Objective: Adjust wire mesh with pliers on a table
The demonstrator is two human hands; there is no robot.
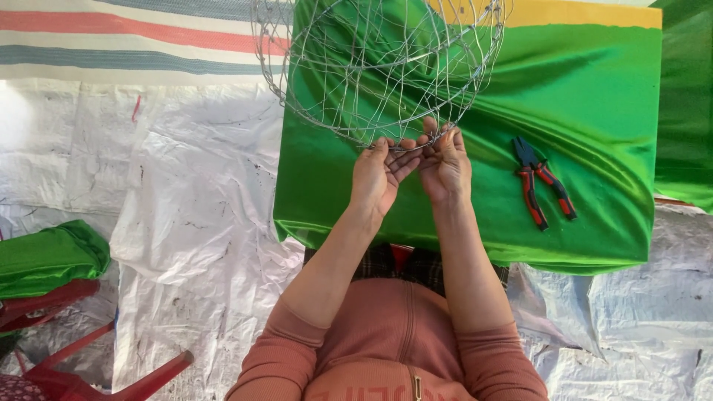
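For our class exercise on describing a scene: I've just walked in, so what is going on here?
A person in a pink top works with both bare hands at the near rim of a round wire mesh frame, which stands on a table covered with green cloth. The left hand and right hand meet at the rim, fingers pinching the wire there. A pair of red-handled pliers lies untouched on the cloth to the right of the hands. White plastic sheeting covers the floor, and a red chair stands at lower left.

One wire basket frame (379, 67), two hands, left (376, 178) and right (444, 165), one pair of red-handled pliers (542, 182), one desk under green cloth (594, 111), one red plastic chair (82, 367), one folded green cloth (48, 256).
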